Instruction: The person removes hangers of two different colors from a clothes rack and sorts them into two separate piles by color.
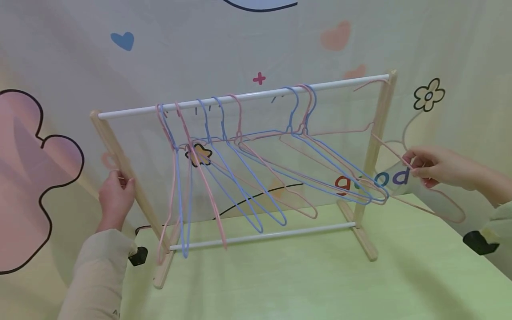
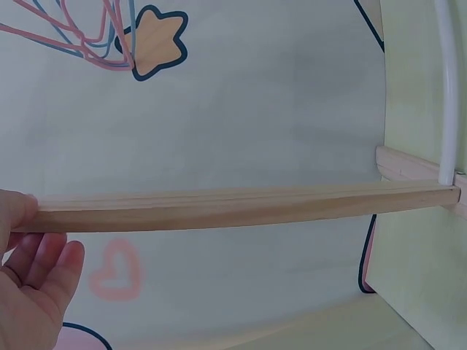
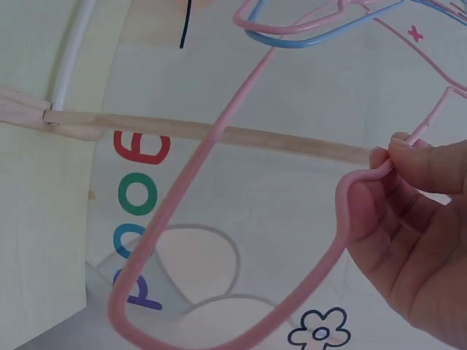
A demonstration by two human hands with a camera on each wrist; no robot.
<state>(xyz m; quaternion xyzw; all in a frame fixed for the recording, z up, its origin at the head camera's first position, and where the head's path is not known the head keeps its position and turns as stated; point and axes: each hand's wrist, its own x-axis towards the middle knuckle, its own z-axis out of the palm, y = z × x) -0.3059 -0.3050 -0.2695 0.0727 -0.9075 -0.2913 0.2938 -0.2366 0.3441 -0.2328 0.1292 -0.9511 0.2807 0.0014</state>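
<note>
My left hand point(image 1: 116, 195) grips the left wooden post point(image 2: 241, 211) of a clothes rack, thumb on one side and curled fingers on the other. At the far side, my right hand point(image 1: 444, 166) pinches a pink clothes hanger point(image 3: 171, 189) by its sloping arm, between thumb and fingers. That hanger's hook overlaps the right end of the white top rail point(image 1: 264, 94), beside the right post point(image 1: 382, 109). Several blue and pink hangers hang along the rail, among them a blue hanger point(image 1: 274, 202) and a pink hanger point(image 1: 210, 200).
The rack stands on a pale green table point(image 1: 280, 280), on wooden feet such as the right foot point(image 1: 366, 244). A white lower bar point(image 1: 272, 235) joins its posts. Behind it hangs a printed curtain point(image 1: 200, 49) with hearts, flowers and letters.
</note>
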